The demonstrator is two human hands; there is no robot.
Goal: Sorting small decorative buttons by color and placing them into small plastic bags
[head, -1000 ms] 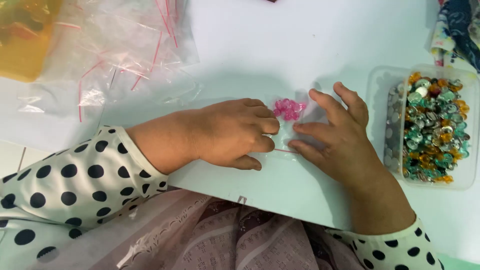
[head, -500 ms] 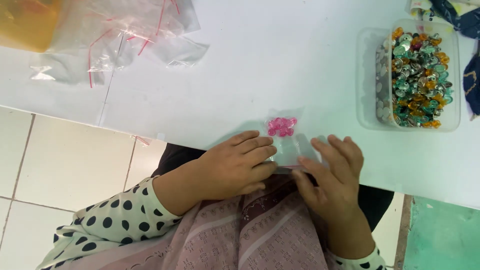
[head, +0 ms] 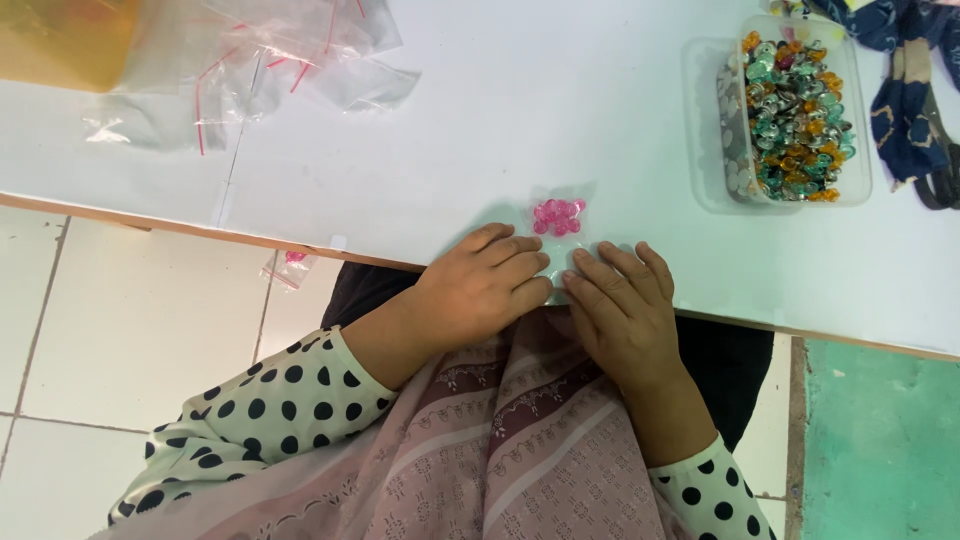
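A small clear bag point(head: 561, 238) with several pink beads point(head: 558, 216) in its far end lies flat near the front edge of the white table point(head: 520, 110). My left hand point(head: 480, 285) rests palm down on the bag's left near corner, fingers pressing its edge. My right hand point(head: 625, 300) lies palm down on the bag's right near side, fingertips against those of the left. Both hands press the bag's near end against the table; that end is hidden under the fingers.
A clear plastic box point(head: 795, 115) of green, orange and silver beads stands at the back right, next to dark patterned cloth point(head: 915, 90). A heap of empty clear bags with red strips point(head: 255, 55) lies back left. One small bag point(head: 288, 268) lies on the tiled floor.
The view has shifted, so the table sits higher in the picture and the floor shows. Both hands stay pressed on the bead bag at the table's edge.
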